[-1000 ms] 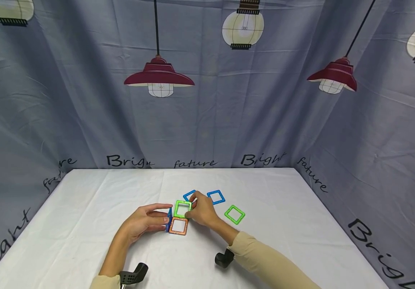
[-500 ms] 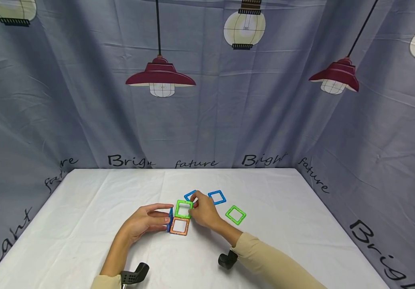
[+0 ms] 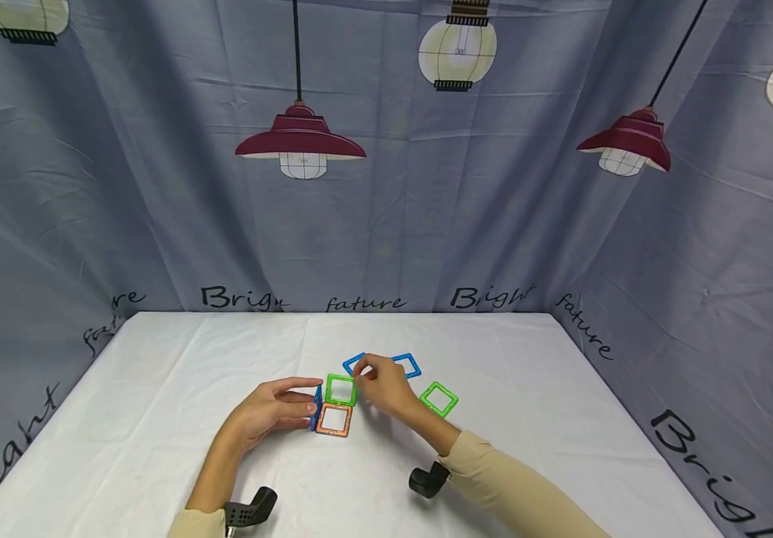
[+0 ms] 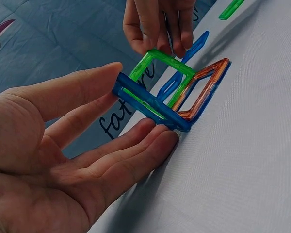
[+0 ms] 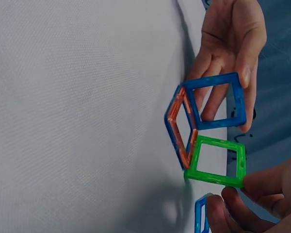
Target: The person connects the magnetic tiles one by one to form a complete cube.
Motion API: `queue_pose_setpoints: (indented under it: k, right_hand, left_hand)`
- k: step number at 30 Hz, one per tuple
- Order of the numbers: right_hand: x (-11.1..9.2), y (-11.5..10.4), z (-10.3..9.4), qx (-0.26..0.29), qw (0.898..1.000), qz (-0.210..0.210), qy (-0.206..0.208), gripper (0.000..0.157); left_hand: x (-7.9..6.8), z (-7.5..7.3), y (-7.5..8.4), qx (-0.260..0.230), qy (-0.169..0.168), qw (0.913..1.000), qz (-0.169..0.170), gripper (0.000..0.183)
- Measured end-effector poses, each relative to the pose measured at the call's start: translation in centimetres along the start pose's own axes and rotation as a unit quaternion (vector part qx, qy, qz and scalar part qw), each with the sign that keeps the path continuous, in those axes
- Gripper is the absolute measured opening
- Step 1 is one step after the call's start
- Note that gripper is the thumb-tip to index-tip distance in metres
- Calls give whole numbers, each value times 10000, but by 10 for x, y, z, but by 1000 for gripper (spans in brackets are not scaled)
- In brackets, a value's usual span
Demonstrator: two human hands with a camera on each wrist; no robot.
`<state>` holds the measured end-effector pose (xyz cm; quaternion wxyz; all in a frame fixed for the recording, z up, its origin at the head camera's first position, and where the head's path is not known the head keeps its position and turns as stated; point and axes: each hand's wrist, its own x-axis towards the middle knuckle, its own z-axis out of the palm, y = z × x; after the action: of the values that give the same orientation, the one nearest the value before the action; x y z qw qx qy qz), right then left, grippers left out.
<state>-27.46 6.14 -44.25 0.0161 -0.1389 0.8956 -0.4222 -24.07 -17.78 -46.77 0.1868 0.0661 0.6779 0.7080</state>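
Corner check: held blue frame (image 5: 239, 104) and held green frame (image 5: 216, 179), both up on edge

Going left to right. Left hand (image 3: 261, 413) comes in first and grips the blue one, thumb and fingers spread along its top, the others reaching down behind it. It stands along the left side of the orange frame (image 3: 334, 433), which lies about mid-tabletop (image 3: 534, 418), well in from the left and right edges and short of the far edge. Wrist views show blue edging under the orange; can't tell if that's another frame.

The green one stands on the orange's far side, pinched by its upper corner in the right hand (image 3: 386, 385). So the relation I'd watch is that shared corner: blue and green sit roughly square to each other, with a thin gap up top in the right wrist view. Can't tell if they touch at the bottom. They're squares, so no long axis to line up; each hand is already on its nearer piece.

Toward the far edge, a loose blue frame (image 3: 354, 359) pokes out behind the right fingers, then a second blue frame (image 3: 416, 364), partly hidden. Last, rightmost, a spare green frame (image 3: 449, 409) lies flat.

Materials: glossy, see-through-looking plastic, hollow middles, rounded corners, on creased white cloth.
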Motion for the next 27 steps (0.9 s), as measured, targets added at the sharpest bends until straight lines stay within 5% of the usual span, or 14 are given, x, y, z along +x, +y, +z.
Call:
queue_pose_setpoints:
  k: [27]
  right_hand:
    - [-8, -7, -3, 429, 9983, 0, -394, 7]
  left_hand:
    - [0, 3, 2, 183, 101, 9998, 17, 61]
